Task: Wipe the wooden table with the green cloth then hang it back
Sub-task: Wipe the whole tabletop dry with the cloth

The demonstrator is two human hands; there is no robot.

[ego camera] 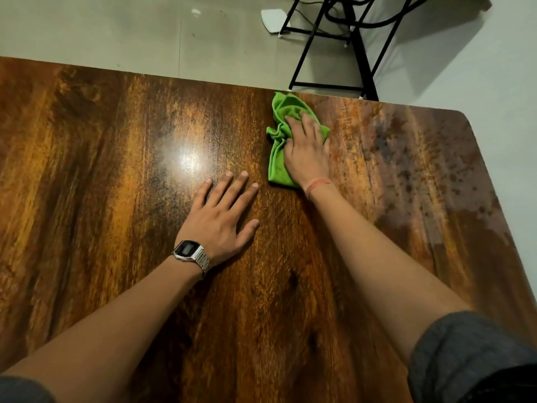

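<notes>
The wooden table [116, 184] fills most of the head view, dark brown and glossy. A crumpled green cloth [280, 132] lies on it near the far edge, right of centre. My right hand [306, 149] presses flat on the cloth with straight fingers and looks slightly blurred. My left hand [223, 216], with a silver watch on the wrist, rests flat on the bare wood with fingers spread, a little nearer and to the left of the cloth.
Beyond the table's far edge is a pale floor with a black metal frame stand [360, 53] and a white object [271, 20]. The table's rounded far right corner [462, 114] has dull, spotty patches on the wood [421, 158].
</notes>
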